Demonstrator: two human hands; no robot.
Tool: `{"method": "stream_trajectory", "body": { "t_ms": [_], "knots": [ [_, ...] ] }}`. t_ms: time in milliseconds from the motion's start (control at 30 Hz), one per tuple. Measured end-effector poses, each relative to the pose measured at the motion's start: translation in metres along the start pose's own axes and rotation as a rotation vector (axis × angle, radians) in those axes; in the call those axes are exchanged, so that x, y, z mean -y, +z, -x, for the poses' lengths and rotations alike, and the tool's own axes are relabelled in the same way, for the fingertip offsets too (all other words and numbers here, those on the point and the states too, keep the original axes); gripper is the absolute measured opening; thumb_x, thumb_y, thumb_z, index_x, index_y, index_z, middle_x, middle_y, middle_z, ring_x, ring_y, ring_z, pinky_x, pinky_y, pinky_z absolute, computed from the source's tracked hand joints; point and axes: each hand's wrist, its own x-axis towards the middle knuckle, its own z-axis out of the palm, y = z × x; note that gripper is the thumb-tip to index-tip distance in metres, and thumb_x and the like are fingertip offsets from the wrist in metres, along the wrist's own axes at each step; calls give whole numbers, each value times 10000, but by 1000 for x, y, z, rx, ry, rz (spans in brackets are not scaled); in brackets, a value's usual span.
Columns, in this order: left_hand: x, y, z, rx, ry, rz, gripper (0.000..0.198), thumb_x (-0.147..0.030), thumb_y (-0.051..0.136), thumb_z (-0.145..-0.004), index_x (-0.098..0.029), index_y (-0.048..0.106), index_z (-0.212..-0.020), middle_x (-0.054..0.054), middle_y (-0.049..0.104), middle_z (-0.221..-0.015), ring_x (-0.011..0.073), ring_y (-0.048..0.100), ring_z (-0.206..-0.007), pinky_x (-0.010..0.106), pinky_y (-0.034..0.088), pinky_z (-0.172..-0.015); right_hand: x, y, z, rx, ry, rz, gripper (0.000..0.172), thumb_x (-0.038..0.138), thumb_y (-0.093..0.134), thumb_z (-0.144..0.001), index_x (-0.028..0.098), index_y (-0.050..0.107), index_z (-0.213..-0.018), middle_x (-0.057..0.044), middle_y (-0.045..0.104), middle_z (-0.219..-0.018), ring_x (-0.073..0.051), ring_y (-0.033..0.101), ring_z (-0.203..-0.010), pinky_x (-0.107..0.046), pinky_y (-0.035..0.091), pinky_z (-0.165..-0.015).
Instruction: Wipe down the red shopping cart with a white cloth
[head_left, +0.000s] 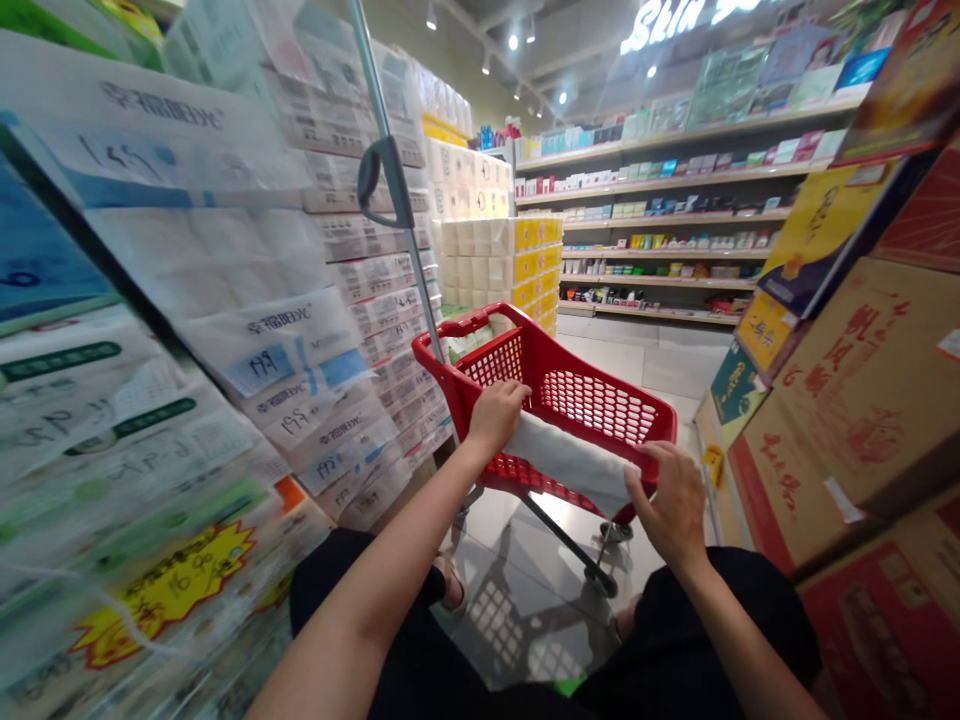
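Observation:
A red shopping cart with a perforated basket stands on the floor before me. Along its near side hangs a white cloth. At the cloth's left end my left hand is curled over the rim and grips the cloth; its fingertips are partly hidden. My right hand pinches the cloth's right end at the cart's corner, thumb toward me and fingers over the rim. A pale green-and-white package lies in the rear left part of the cart.
Stacked tissue packs line the left side, near a metal pole with a grey handle. Cardboard boxes are piled close on the right. Stocked shelves stand at the back beyond a tiled floor. My legs are below the cart.

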Motion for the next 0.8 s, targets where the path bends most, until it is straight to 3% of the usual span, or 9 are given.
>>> {"method": "stream_trajectory", "body": {
  "t_ms": [100,167,267,367,433,533,700,800],
  "knots": [
    [-40,10,0,28,237,24,290,-148,449,-910,-223,550,-1171,53,590,-1140,197,536,-1085,337,415,-961,6,9,-15,149,1,-155,295,376,342,-955,252,539,-1136,-73,574,-1176,-215,531,-1085,-355,404,-896],
    [-71,27,3,80,366,41,252,-215,438,-937,-212,542,-1167,57,595,-1102,195,546,-1053,329,423,-919,4,19,-22,129,80,-209,343,387,269,-972,245,533,-1140,-76,586,-1148,-209,556,-1039,-344,428,-851],
    [-104,59,9,137,421,-7,270,-324,370,-983,-194,550,-1136,65,607,-1026,189,568,-950,336,423,-840,-8,30,-24,80,199,-125,392,455,250,-967,242,523,-1149,-72,599,-1136,-225,574,-1008,-343,436,-789],
    [-111,81,14,137,442,-94,300,-338,318,-1002,-222,535,-1174,59,606,-995,191,561,-913,348,395,-810,-23,31,-20,181,179,-28,412,521,303,-944,254,498,-1190,-51,621,-1125,-226,595,-971,-321,426,-730],
    [-101,84,14,129,469,-130,290,-316,320,-1003,-247,517,-1204,49,600,-996,185,552,-906,339,379,-788,-29,27,-19,248,143,-18,422,539,312,-938,259,476,-1207,-39,636,-1109,-221,606,-945,-311,418,-702],
    [-68,76,12,141,474,-179,255,-294,352,-994,-253,536,-1166,40,590,-991,179,538,-895,330,366,-780,-32,23,-20,300,129,-2,423,552,291,-942,262,468,-1195,-30,653,-1084,-220,616,-909,-303,399,-663],
    [20,41,9,145,385,-258,223,-277,388,-980,-222,569,-1097,53,582,-996,189,512,-897,353,352,-875,-31,20,-22,337,108,94,444,576,299,-936,261,505,-1171,-26,680,-989,-210,625,-840,-281,352,-599],
    [75,11,8,124,314,-309,243,-339,373,-988,-219,581,-1030,46,575,-1004,194,481,-975,362,313,-974,-29,19,-21,376,59,138,438,579,304,-938,258,579,-1046,-21,686,-898,-191,618,-795,-272,326,-590]
  ]
}}
